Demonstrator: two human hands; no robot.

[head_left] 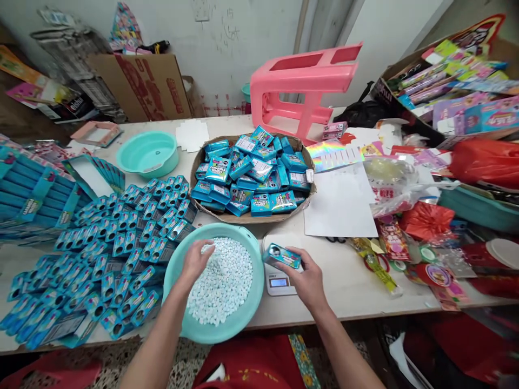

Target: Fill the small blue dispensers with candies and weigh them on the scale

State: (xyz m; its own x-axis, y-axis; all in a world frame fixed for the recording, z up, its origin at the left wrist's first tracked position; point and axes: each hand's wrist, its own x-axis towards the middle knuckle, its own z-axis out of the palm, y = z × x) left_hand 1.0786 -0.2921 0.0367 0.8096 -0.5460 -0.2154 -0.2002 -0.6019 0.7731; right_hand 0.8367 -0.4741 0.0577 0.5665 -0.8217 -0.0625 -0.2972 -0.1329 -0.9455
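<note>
Left hand: the left hand (197, 262) is over the left part of the round green bowl, fingers curved toward the sweets; whether the fingertips pinch any cannot be told.
Right hand: the right hand (308, 276) pinches a small blue box (289, 259) between thumb and fingers at its right end.
Box in hand: it is just to the right of the bowl and over the scale, tilted, with a round hole showing toward its left end.
Green bowl: the round green bowl (257, 278) sits at the near edge of the table (344, 283), holding a broad heap of small white sweets (223, 292).
Scale: a white scale (279, 291) with a small display, between the bowl and the right hand.
Carton: beyond the bowl, a low cardboard carton (243, 218) heaped with blue packs (259, 172).
Left side: many blue boxes with round holes (133, 251) in crowded rows.
Far side: a shallow green basin (141, 150) left of the carton; a pink stool (338, 82) on its side, to the right.
</note>
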